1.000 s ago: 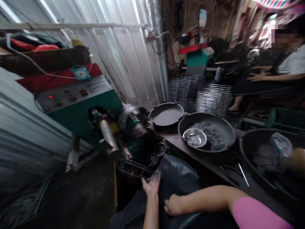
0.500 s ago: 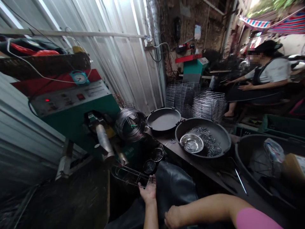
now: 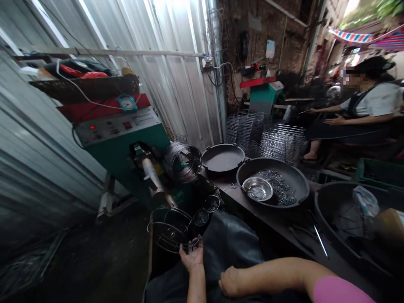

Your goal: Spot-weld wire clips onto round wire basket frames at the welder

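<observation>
Corrugated metal sheeting is lining the wall on your left, with a green machine [image 3: 126, 139] standing against it and a coil of wire [image 3: 182, 160] sitting beside its nozzle. You are holding your left hand [image 3: 192, 256] palm up, fingers curled around the rim of a round wire basket [image 3: 170, 229] just below the machine. Your right hand [image 3: 229, 283] is resting loosely closed on the black sheet [image 3: 232, 244] over your lap, holding nothing. Farther right, a dark pan [image 3: 273, 183] is carrying a steel bowl [image 3: 257, 188] and loose metal clips. Another person [image 3: 362, 109] is sitting well apart, by stacked wire racks [image 3: 280, 141].
</observation>
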{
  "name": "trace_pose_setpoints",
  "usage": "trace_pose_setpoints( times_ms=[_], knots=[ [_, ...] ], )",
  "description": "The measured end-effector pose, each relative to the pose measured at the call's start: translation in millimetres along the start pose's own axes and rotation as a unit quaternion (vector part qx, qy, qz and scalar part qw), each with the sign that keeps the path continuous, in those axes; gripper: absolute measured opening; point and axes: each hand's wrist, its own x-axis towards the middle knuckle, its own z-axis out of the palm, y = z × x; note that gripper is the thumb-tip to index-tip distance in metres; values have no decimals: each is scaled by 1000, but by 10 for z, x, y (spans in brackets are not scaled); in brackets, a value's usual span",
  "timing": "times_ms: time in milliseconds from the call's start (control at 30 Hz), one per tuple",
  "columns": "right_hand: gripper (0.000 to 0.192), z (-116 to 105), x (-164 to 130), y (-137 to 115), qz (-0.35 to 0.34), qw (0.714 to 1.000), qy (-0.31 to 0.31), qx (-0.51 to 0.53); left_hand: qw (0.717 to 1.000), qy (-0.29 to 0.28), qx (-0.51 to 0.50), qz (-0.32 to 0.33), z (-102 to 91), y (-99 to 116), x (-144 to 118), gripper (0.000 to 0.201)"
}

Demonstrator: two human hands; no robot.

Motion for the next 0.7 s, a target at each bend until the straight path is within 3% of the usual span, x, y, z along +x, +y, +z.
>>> trace_pose_setpoints(
  times_ms=[200, 367, 600, 700],
  knots=[
    [16, 159, 53, -57, 12, 997, -42, -70, 998, 43, -41, -8, 125, 119, -256, 24],
    [25, 187, 103, -3, 3, 997, -48, -65, 995, 48, -89, -20, 227, 206, -299, 34],
    [38, -33, 64, 115, 38, 997, -60, 9, 988, 87, -127, 5, 207, 323, -390, 37],
    [38, -159, 34, 172, 85, 986, -41, 137, 989, 87, -111, 43, 168, 395, -425, 32]
  ],
)
